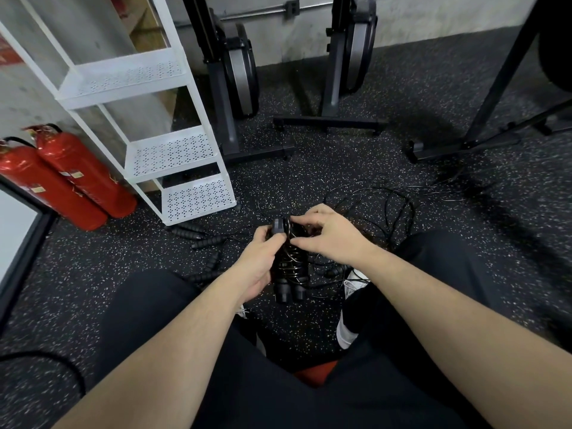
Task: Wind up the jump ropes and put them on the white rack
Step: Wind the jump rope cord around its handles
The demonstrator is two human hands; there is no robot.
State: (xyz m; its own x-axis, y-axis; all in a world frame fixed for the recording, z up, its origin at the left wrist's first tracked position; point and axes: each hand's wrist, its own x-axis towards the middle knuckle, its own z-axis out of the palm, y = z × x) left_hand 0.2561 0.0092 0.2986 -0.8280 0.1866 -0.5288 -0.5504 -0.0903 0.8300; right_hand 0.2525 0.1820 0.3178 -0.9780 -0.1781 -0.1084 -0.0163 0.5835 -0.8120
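Hard to read: the loose black cords (pixel 383 209) on the floor (pixel 309 168) blend into the dark speckled rubber, so I can't count the ropes or trace which cord goes to which handle. Spare handles (pixel 207 243) lie on the floor left of the hands, partly behind the left wrist; more sit under the right forearm, mostly hidden. Rack top is cut off by the frame edge. Fingertips of both hands are buried in the bundle.

Left hand (pixel 258 261): grip curled round the wound jump rope (pixel 289 264), holding both handles side by side, butt ends pointing down toward the person. Cord is coiled around the handles along most of their length.

Right hand (pixel 328 235): grip pinching cord at the top end of the bundle, thumb and fingers pressed together on it. Which strand exactly, can't tell.

Bundle is held above the floor between the knees, in front of the white rack (pixel 185 156), near it but not touching. Rack shelves visible here carry nothing. Two red fire extinguishers (pixel 62 181) lean left of the rack.
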